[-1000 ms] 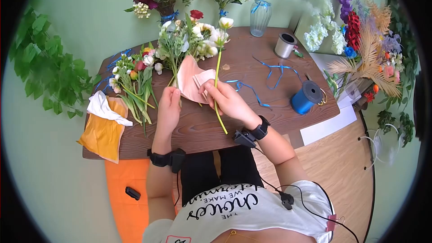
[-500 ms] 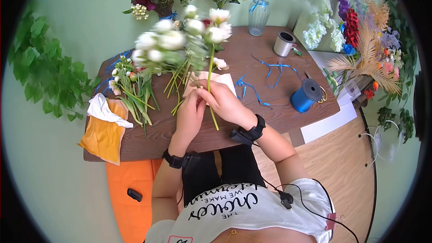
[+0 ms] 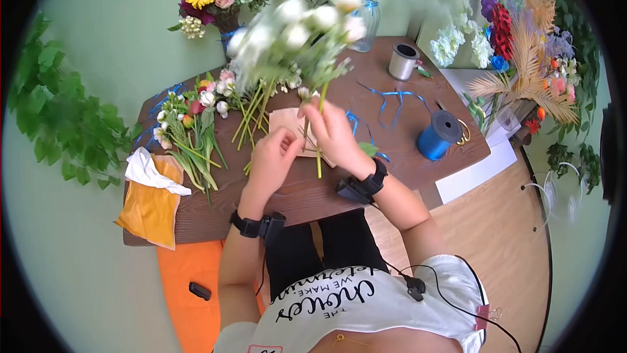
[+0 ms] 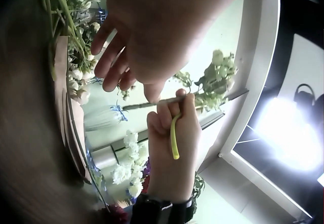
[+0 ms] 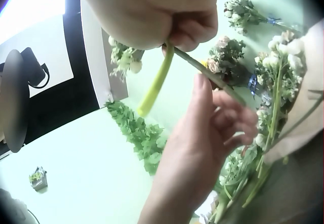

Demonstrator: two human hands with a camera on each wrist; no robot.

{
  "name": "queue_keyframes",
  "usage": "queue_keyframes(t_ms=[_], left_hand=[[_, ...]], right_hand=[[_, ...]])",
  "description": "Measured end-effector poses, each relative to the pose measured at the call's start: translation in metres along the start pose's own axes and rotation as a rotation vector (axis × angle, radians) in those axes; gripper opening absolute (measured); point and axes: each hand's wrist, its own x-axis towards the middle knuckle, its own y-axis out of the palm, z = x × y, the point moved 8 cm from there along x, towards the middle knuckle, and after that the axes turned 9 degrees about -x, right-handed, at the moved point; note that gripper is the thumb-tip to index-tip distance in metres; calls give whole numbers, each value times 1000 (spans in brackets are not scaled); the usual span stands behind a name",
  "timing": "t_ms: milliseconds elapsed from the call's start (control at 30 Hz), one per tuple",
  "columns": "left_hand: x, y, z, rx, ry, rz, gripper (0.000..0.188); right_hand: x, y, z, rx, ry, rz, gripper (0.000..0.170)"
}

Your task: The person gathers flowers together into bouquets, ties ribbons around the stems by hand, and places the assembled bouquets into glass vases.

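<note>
While the right hand [image 3: 334, 132] is closed around a bunch of white flowers [image 3: 296, 33], the blooms stand above the table [image 3: 403, 136], ahead of the fist and blurred in the head view. A light green stem [image 5: 156, 87] and a thinner dark stem [image 5: 190, 60] project from the lower side of this grip; the light green stem bends away with its cut end free. The left hand [image 3: 273, 156] is positioned just beside the right, at the dark stem; its fingers are spread and loosely bent, not wrapped around the stem. The left thumb lies at the dark stem, but whether it makes firm contact cannot be told. Beneath the hands, pink paper [image 3: 284, 120] rests on the table surface. To the left, cut stems [image 3: 251, 114] lie near the paper, with a mixed flower bundle [image 3: 196, 132] farther left. To the right, a blue ribbon spool [image 3: 432, 145] stands near the table edge, well apart from both hands.
</note>
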Motion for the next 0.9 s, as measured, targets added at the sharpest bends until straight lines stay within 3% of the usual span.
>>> queue_keyframes(t_ms=[67,167,200,333,433,533,633,733,833,900], left_hand=[[1,-2,7,10,-101,84,15],[-3,10,9,144,135,231,12],[-5,16,8,155,96,302,12],[-7,39,0,227,210,310,16],[-3,46,-3,293,258,244,13],[1,54,9,396,208,324,10],[2,53,16,317,160,331,10],[7,23,9,202,111,133,13],[8,-6,25,-315,-192,-87,17],[8,-12,17,-475,-164,-122,19]], right_hand=[[-1,-22,-2,49,72,-100,20],[-8,-51,0,175,128,-248,27],[-11,-58,-5,142,117,-271,28],[-16,-72,-4,127,-18,-339,27],[-21,-60,3,348,-18,-250,25],[-34,-43,-2,393,75,-174,22],[-44,-32,-12,618,185,-147,16],[-41,-36,-20,744,200,-244,19],[-32,-33,-32,824,283,-147,29],[-29,-31,-34,878,317,-179,37]])
